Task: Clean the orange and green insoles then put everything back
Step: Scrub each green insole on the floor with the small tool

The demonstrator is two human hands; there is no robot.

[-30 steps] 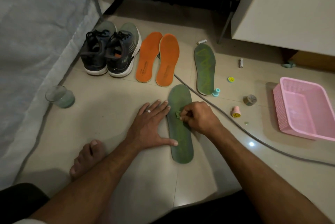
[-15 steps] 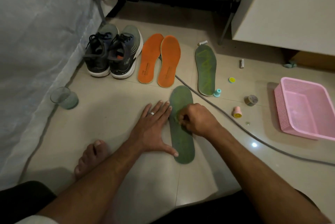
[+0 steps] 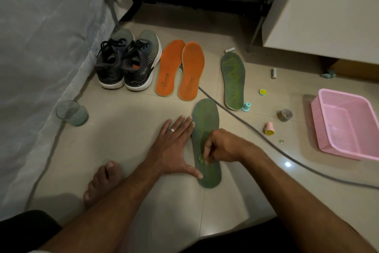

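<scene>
Fingers of the right hand were curled round a small green lump, pinching it down against the near green insole, which lay flat on the tiled floor in front of the person. The left hand lay spread and flat beside it, fingertips and thumb touching the insole's left edge and gripping nothing. Farther off, the second green insole lay beyond a grey cable, the two orange insoles sat just beside a pair of shoes, and a pink basket stood well apart to the right.
</scene>
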